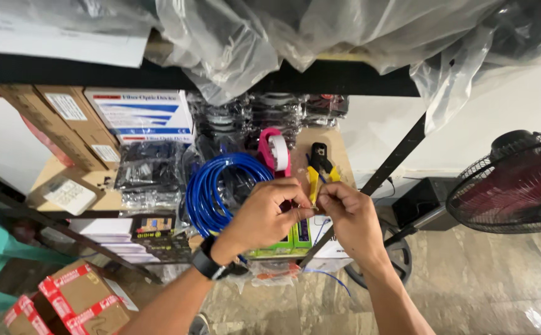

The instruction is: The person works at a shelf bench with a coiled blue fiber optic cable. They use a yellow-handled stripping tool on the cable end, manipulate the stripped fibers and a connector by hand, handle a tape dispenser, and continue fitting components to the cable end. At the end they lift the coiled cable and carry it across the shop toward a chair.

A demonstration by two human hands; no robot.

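Thin blue wire (315, 231) pinched between left hand (264, 214), right hand (352, 217) fingertips

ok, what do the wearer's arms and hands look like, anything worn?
Both forearms are bare, with no sleeves in view and no gloves. The left hand has a black watch with a dark band on its wrist. The right hand shows nothing on the wrist; no rings can be made out on either hand.
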